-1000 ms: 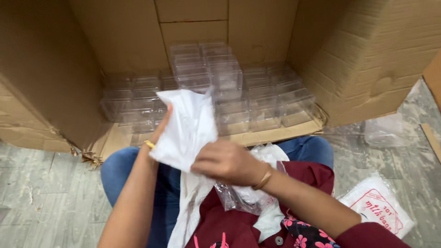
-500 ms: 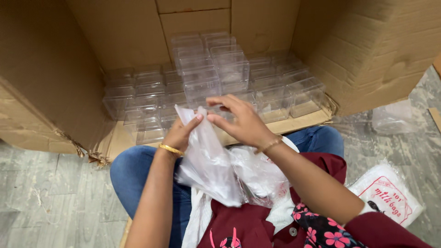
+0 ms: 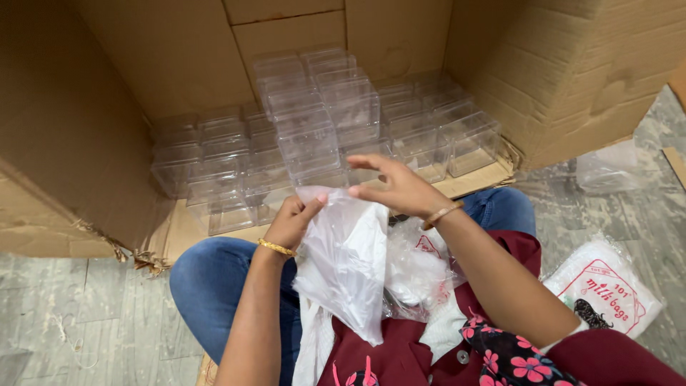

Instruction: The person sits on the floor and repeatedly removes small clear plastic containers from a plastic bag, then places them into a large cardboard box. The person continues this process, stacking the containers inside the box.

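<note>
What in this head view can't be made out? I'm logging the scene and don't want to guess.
- Inside of the thin plastic bag: milky film hides any contents.
- Left hand fingers: tucked behind the bag's top edge.
- Rear clear boxes: see-through walls overlap, so no exact count.
- Pile of bags on the lap: partly covered by the right hand and forearm.
- Cardboard carton: cut off by the frame edges.

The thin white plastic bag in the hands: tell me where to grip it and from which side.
Grip the white plastic bag at its top edge, from above, one hand per side. It hangs limp with the mouth upward, where the left hand pinches one corner and the right hand reaches the other.
</note>
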Demonstrator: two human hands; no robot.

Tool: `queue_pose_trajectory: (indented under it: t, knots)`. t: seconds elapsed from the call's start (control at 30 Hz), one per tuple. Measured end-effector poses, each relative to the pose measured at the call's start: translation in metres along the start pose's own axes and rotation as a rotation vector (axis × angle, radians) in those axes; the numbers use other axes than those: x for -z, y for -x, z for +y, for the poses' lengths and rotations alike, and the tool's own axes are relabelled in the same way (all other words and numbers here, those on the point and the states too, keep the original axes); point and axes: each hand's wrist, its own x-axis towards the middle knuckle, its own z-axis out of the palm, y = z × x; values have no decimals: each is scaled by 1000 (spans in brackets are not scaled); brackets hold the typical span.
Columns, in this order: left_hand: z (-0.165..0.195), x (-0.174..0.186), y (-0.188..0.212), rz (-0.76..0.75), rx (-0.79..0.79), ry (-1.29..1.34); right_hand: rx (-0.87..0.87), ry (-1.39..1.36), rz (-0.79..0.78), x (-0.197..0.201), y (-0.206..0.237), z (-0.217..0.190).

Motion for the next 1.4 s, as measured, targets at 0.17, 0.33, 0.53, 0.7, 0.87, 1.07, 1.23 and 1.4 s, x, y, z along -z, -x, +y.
queue_pose_trajectory:
  t: [0.17, 0.33, 0.53, 0.7, 0.87, 1.07, 1.23, 1.4]
  knots:
    - [29, -4, 15, -61, -92, 181, -328, -23, -175, -26, -23, 1]
    - [26, -3, 2, 164, -207, -23, -292, -196, -102, -38, -24, 23]
    - [19, -1, -10, 335, -431, 135, -249, -124, 26, -31, -26, 19]
    - [30, -5, -4, 257, -319, 180, -299, -103, 172, -36, -26, 5]
    - [19, -3, -9, 341, -406, 229, -339, -162, 119, -45, -26, -5]
    - [-6, 10, -21, 467, -375, -53, -238, -67, 202, -51, -26, -5]
    - [-5, 12, -18, 214, -254, 48, -411, -619, 297, -34, -21, 15]
    - [14, 19, -9, 88, -446, 255, -356, -508, 178, -27, -6, 13]
